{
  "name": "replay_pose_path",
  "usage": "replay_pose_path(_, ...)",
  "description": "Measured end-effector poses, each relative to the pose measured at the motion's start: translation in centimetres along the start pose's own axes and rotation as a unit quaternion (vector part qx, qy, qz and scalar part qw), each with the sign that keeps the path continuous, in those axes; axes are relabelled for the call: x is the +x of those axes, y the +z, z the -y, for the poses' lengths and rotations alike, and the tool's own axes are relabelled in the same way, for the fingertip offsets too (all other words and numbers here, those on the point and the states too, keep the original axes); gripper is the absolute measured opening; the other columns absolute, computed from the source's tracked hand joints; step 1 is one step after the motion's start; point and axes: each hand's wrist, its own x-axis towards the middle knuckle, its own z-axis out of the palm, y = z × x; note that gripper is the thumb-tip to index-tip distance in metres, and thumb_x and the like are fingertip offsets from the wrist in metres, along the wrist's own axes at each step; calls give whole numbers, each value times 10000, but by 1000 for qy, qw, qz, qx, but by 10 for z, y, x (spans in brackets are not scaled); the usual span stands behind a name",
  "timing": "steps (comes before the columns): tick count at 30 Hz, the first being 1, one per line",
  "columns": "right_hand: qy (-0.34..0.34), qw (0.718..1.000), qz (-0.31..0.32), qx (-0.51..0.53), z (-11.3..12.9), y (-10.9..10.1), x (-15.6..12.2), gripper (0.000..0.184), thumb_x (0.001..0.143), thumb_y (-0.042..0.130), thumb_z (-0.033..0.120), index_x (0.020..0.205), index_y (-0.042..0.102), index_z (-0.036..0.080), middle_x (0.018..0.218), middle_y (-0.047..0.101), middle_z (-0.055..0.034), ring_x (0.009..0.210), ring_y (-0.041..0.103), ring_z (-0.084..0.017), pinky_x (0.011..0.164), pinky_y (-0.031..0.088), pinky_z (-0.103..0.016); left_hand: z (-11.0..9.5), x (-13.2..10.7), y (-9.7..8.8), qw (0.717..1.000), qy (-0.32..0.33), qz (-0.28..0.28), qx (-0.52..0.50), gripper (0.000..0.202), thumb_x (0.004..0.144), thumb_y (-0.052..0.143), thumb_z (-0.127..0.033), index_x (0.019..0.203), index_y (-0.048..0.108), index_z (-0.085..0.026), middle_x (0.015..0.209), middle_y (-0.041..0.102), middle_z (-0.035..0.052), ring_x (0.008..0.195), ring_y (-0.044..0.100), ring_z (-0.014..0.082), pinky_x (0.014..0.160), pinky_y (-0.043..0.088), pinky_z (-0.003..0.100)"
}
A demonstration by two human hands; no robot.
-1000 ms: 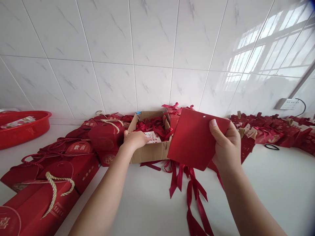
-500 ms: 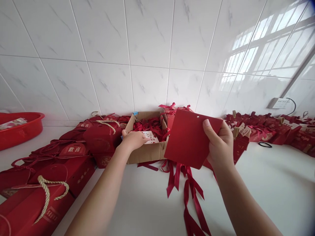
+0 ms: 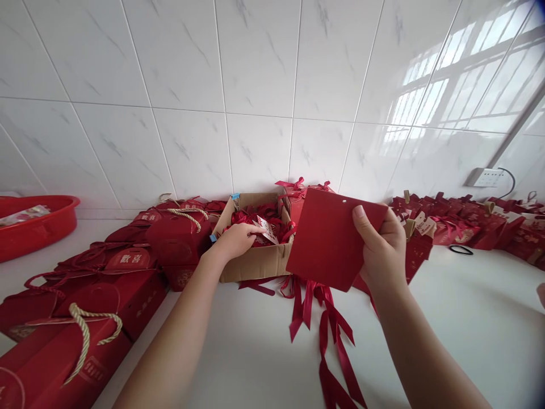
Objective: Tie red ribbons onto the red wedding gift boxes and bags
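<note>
My right hand [image 3: 381, 250] is closed on a flat red card panel [image 3: 327, 238] with a small hole near its top edge, held upright over the white counter. My left hand [image 3: 236, 238] reaches into a small brown cardboard box [image 3: 259, 262] and pinches a small white and red tag [image 3: 266, 228], lifting it at a tilt. The box holds a heap of red ribbons [image 3: 255, 216]. More red ribbons [image 3: 327, 329] trail from under the panel across the counter towards me.
Red gift boxes with gold rope handles [image 3: 85, 295] lie stacked at the left. A red plastic basin [image 3: 34, 224] sits at the far left. More red boxes with tags [image 3: 468, 230] line the tiled wall at right, near a black hair band [image 3: 460, 250] and a wall socket [image 3: 485, 177].
My left hand has closed its fingers on the white tag and lifted it up off the ribbons. My right hand keeps the red panel nearly still.
</note>
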Motion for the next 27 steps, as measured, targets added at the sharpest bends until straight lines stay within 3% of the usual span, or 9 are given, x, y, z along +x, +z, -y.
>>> replay_pose_path(7,5,1000,12,9,-2,0,-1,233,777,726,426,832,589,246,840,653,-15,718,630,-190,562,539,-301,3,0,3,998,22,3,-60,393,785,469,-191,1062,721,-310,1119,723,-23,972,679,205,746,510,250)
replay_pose_path(10,4,1000,7,10,-1,0,-1,229,769,738,417,817,597,243,816,645,-9,696,621,-182,554,535,-297,-1,-2,-1,994,27,-67,-78,278,739,549,-180,926,735,-267,1043,740,-1,995,664,217,799,505,271)
replay_pose_path(13,-5,1000,0,13,0,-1,0,232,765,747,412,796,596,238,786,637,-2,668,607,-169,543,530,-287,-6,-8,-12,982,30,-156,-100,145,747,624,-287,842,723,-239,958,735,26,907,656,228,802,497,317)
replay_pose_path(15,-10,1000,-3,14,1,-2,1,238,763,749,411,789,592,234,789,639,-3,672,609,-169,544,532,-288,-10,-14,-22,970,38,-207,-124,180,781,622,-363,861,708,-227,941,721,32,866,645,205,802,497,313)
replay_pose_path(17,-12,1000,-7,10,1,-2,2,249,760,750,415,788,585,231,798,643,-8,681,615,-176,550,537,-295,-15,-22,-33,941,58,-264,-205,216,780,650,-398,879,687,-210,914,702,28,832,635,172,795,501,284)
replay_pose_path(20,-8,1000,-5,1,0,-3,3,253,760,749,423,801,588,233,803,652,-12,694,624,-184,550,540,-297,-28,-36,-45,838,104,-332,-421,241,686,771,-352,820,662,-184,790,645,-2,749,607,119,740,506,227)
replay_pose_path(22,3,1000,16,-11,-2,-3,2,248,760,750,427,802,601,234,790,655,-8,685,625,-180,542,535,-287,-38,-45,-50,782,114,-330,-516,247,653,800,-310,791,644,-177,762,610,-12,715,588,104,677,513,209)
replay_pose_path(24,19,998,53,-29,-2,-2,1,243,760,750,431,793,616,231,775,659,-4,672,626,-177,537,530,-282,-46,-51,-53,764,106,-308,-557,241,662,793,-300,787,626,-180,750,588,-13,683,581,104,606,518,205)
replay_pose_path(27,47,992,105,-43,0,-1,-2,244,760,746,440,792,630,228,767,673,-4,662,633,-182,527,526,-282,-52,-55,-54,763,88,-278,-577,209,693,763,-299,800,623,-189,736,566,-16,639,573,99,539,510,192)
